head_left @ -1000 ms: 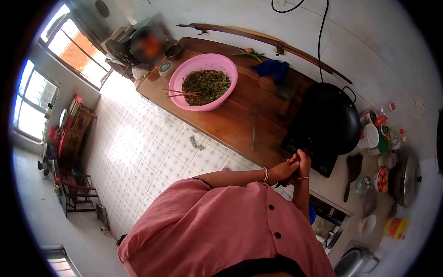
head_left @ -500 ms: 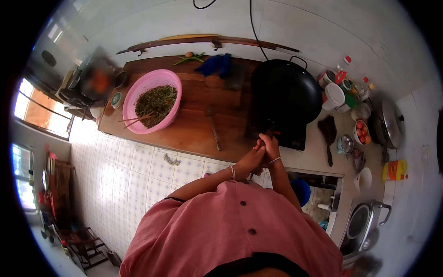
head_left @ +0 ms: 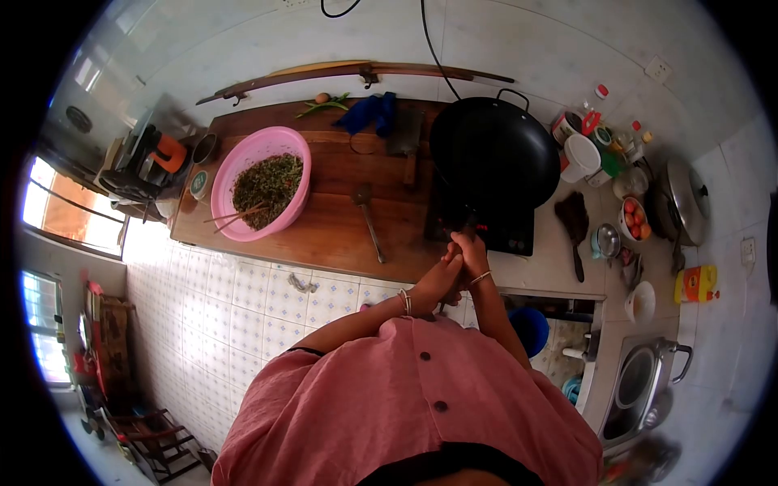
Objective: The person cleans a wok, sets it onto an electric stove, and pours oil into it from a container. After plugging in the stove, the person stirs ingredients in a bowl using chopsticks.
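Observation:
A large black wok [head_left: 494,154] rests on a black induction cooker [head_left: 510,232], its handle [head_left: 470,221] pointing toward my body. My right hand [head_left: 472,253] is closed around that handle. Just below and to the left, my left hand [head_left: 440,281] is closed too, pressed against the right one at the near end of the handle; its fingers are partly hidden. Inside the wok I make out only dark metal. A metal spatula [head_left: 369,223] lies on the wooden board left of the cooker, and a cleaver [head_left: 408,146] lies behind it.
A pink basin [head_left: 303,182] holds chopped greens and chopsticks. A blue cloth [head_left: 369,113] lies at the back. Right of the wok are a white tub [head_left: 580,158], several bottles, a dark brush [head_left: 573,227] and a bowl of red fruit [head_left: 634,219]. A sink [head_left: 636,389] is at lower right.
The view has turned slightly, so the counter and wok appear a little further left, and the picture is sharper. Both hands stay together at the wok handle.

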A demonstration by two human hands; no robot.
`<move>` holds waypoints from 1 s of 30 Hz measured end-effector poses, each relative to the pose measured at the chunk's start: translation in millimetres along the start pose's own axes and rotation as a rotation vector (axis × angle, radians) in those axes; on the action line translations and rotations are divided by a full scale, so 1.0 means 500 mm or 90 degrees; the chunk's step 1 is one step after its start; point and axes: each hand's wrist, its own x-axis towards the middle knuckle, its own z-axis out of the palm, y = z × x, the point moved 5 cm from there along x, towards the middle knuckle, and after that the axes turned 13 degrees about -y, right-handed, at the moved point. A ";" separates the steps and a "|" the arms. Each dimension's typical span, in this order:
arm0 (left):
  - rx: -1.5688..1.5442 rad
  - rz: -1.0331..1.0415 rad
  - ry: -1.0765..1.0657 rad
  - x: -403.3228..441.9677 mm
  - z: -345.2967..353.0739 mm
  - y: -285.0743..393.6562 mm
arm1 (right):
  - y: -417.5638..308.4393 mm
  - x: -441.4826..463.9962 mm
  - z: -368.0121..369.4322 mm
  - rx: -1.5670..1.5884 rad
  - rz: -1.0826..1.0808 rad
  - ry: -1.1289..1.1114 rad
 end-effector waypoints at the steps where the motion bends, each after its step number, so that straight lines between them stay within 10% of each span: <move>1: 0.001 -0.001 0.000 0.002 0.000 -0.002 | 0.000 -0.001 -0.001 0.000 0.003 0.002; 30: 0.034 -0.022 0.015 -0.003 0.002 0.010 | -0.004 0.003 0.003 0.033 0.009 -0.001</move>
